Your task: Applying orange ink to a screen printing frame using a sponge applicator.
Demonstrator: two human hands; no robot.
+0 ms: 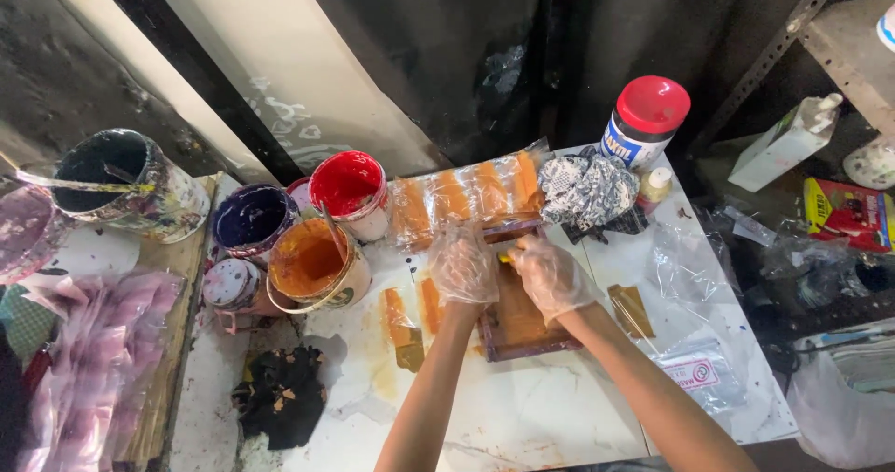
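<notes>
Two bare forearms reach up from the bottom edge over the white table, which is smeared with orange. Both hands wear thin clear plastic gloves. On the table under them lies the framed screen, a small dark-edged rectangle stained orange-brown, set near the middle of the table. The left hand rests on the frame's upper left corner, fingers curled down and pressed together against it. The right hand lies over the frame's upper part, fingers closed around a small tool with a yellow tip just showing between the two hands; what the tool is I cannot tell.

Behind the hands a clear plastic sheet carries a row of orange strips. Left of the frame stand open paint tubs: an orange tub with a stick in it, a red tub, a dark purple tub and a black tub. A red-lidded jar stands at the far right, beside a crumpled patterned cloth. A black rag lies near the table's left front.
</notes>
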